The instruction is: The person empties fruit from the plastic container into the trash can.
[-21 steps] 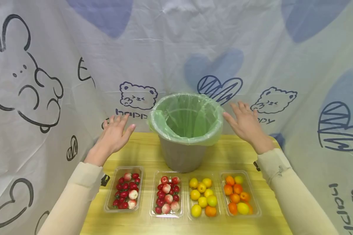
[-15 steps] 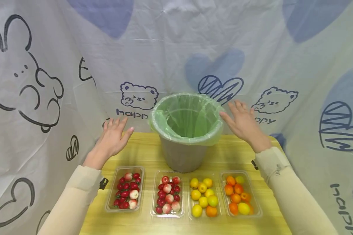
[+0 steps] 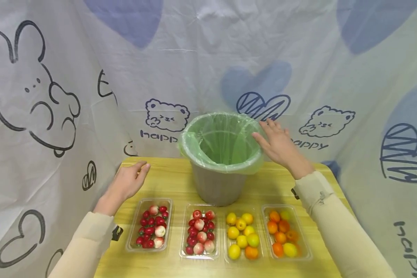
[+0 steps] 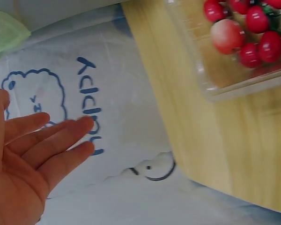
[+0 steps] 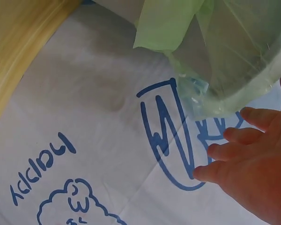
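Your right hand (image 3: 279, 144) sits flat-fingered right by the bin's green liner (image 3: 191, 144) — left hand (image 3: 126, 183) relaxed, both holding nothing.

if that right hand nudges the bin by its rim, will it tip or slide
Probably slides: the bin looks empty and light. It narrows toward its base, so a high push by the right hand might tip it. The thin green liner would likely crumple.

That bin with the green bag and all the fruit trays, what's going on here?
A person sits at a wooden table with both hands open and holding nothing. The right hand is at the rim of the bin, beside its green bag. The left hand hovers low over the table, just behind the leftmost of four clear fruit trays.
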A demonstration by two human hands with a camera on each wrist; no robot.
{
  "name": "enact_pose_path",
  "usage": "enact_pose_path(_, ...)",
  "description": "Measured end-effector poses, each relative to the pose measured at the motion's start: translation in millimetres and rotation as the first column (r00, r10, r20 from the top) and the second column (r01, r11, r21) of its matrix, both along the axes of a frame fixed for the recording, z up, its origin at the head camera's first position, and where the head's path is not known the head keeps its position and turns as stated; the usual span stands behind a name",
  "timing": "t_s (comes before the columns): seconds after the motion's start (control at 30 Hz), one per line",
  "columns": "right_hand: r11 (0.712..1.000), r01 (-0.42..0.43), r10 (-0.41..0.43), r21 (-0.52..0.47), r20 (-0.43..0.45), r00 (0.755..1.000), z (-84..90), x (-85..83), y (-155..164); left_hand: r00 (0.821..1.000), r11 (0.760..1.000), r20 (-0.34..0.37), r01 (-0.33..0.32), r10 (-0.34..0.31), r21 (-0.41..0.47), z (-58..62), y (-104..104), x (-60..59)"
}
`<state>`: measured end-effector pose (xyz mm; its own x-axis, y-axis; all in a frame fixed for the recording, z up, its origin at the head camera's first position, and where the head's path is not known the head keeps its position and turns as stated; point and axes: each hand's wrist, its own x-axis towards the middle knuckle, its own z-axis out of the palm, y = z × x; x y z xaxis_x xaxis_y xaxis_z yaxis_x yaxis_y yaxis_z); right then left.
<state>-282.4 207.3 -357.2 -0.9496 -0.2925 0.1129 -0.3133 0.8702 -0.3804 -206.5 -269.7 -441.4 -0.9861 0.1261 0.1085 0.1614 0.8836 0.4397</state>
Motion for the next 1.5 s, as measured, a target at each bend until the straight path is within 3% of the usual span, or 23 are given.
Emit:
enact_pose_path(0.23,1.000,-0.009,0.009,0.014,0.012,1.000,-3.4,-1.0,-3,0.997,0.998,-0.049,-0.063,0.062,-0.027,-26.6,-10,12.7)
enact_pose_path(0.47,0.999,-0.029,0.028,0.023,0.015,0.999,-6.0,-1.4,-6,0.992,0.992,0.040,-0.123,0.123,-0.016,-50.8,-25,26.9)
enact_pose_path(0.73,0.998,-0.027,0.025,0.054,0.049,0.999,-8.7,-2.7,-7,0.965,0.982,0.181,-0.190,0.188,-0.005,-79.4,-43,38.9)
enact_pose_path(0.9,0.997,-0.037,0.032,0.069,0.076,0.997,-8.3,-3.9,-7,0.946,0.984,0.279,-0.175,0.165,0.011,-89.6,-46,45.2)
enact_pose_path(1.03,0.997,-0.049,0.041,0.064,0.118,0.992,-7.7,-3.5,-7,0.935,0.984,0.318,-0.176,0.155,0.039,-97.3,-46,49.9)
enact_pose_path(1.37,0.997,-0.060,0.052,0.054,0.139,0.989,-7.3,-3.0,-6,0.931,0.974,0.334,-0.198,0.150,0.114,-113.9,-37,57.5)
enact_pose_path(1.5,0.996,-0.060,0.051,0.060,0.137,0.989,-7.8,-3.1,-6,0.910,0.947,0.388,-0.244,0.149,0.210,-117.6,-34,61.3)
